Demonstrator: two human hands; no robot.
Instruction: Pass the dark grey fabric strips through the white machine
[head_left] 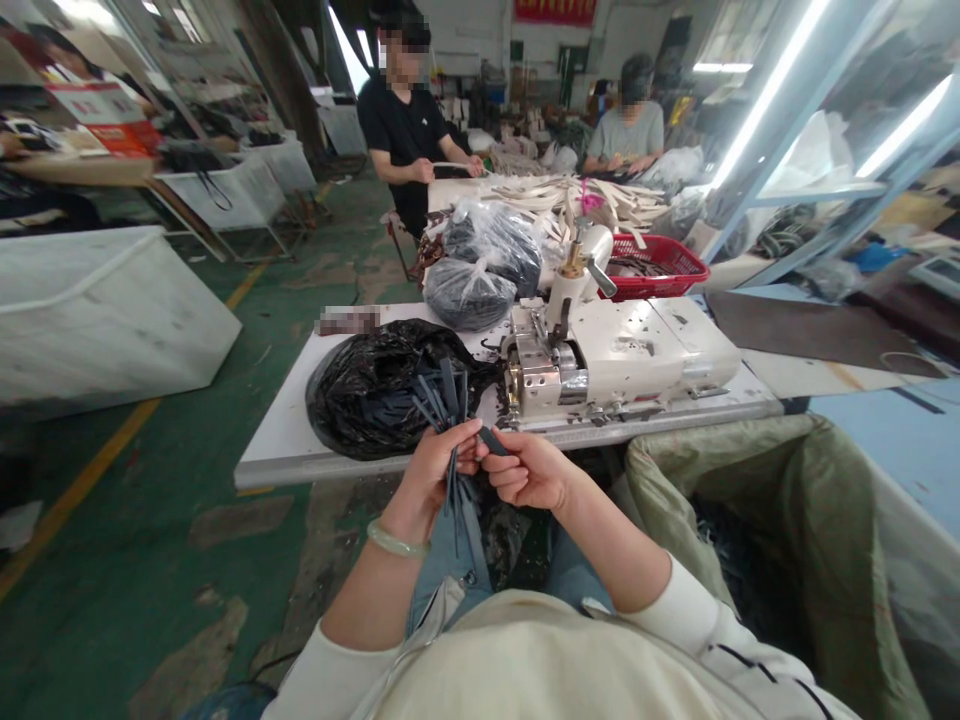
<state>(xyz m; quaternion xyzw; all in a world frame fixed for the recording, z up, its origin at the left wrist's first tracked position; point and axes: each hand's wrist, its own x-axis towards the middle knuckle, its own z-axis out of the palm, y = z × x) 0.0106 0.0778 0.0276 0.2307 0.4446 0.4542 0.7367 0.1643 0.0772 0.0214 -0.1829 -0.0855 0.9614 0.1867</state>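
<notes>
My left hand [442, 458] is closed around a bundle of dark blue-grey strips [448, 392], whose ends fan out above and below the fist. Between the thumb and fingers of my right hand [527, 470] is one short dark strip [492, 440], its tip close to my left fingertips. Just beyond my left hand, a black plastic bag [352, 390] lies open on the white table [281, 430] with more dark strips inside. A cream-coloured machine [630, 355] with a metal working head [551, 375] stands on the table ahead of my right hand.
Clear bags of dark pieces [472, 290] sit behind the machine, beside a red basket [690, 262]. A green sack [832, 520] gapes at my right. Two co-workers are across the table near pale strips [555, 200]. A white bin [112, 310] stands at left.
</notes>
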